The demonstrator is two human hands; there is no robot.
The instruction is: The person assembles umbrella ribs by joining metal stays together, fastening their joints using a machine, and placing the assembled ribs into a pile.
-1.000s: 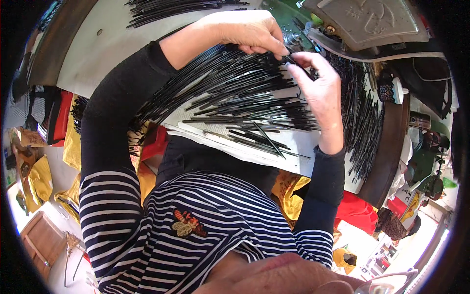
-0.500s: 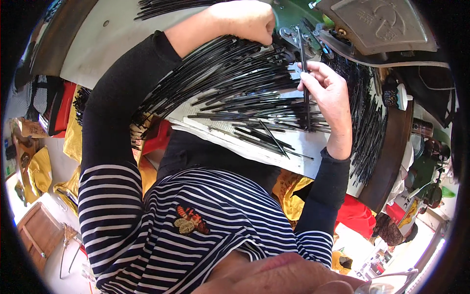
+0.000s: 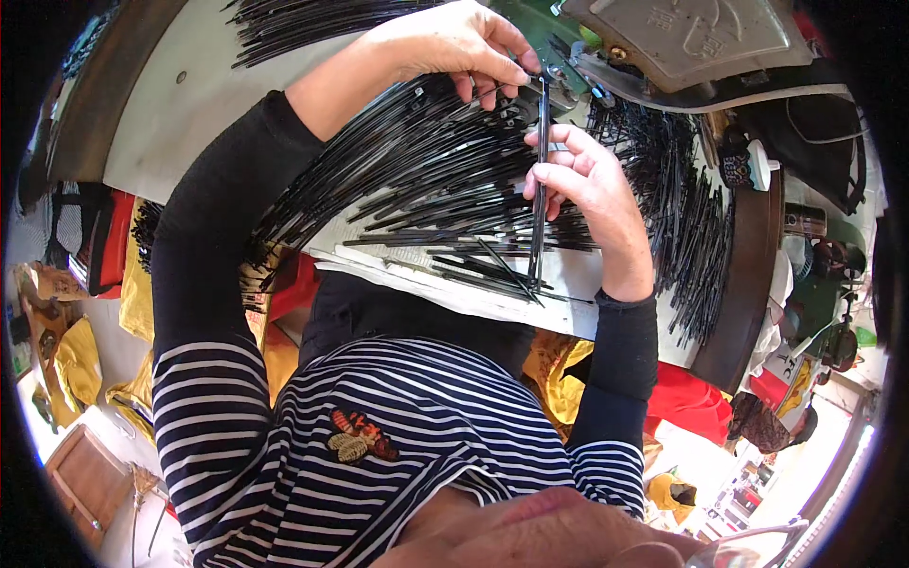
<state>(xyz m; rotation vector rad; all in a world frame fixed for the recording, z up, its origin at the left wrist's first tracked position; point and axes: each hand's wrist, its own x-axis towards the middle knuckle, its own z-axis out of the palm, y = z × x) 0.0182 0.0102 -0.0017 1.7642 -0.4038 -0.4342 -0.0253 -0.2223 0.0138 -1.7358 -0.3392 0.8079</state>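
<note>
My right hand pinches a long thin black strip between thumb and fingers. The strip stands nearly upright in the picture, its lower end over the loose strips. At its upper end, my left hand has thumb and forefinger brought together. Whatever lies between those fingertips is too small to make out. Beneath both hands a broad fan of similar black strips covers much of the white tabletop. A few shorter-looking ones lie crosswise near the front edge.
A grey metal machine head juts in at the upper right, just beyond my hands. More black strips are heaped on the right, and another bundle lies at the far left. Yellow bags and red cloth sit below the table.
My left hand has uncurled from a fist and come to the strip's upper end. The right hand, holding the strip, has shifted left. The whole view has moved slightly.
</note>
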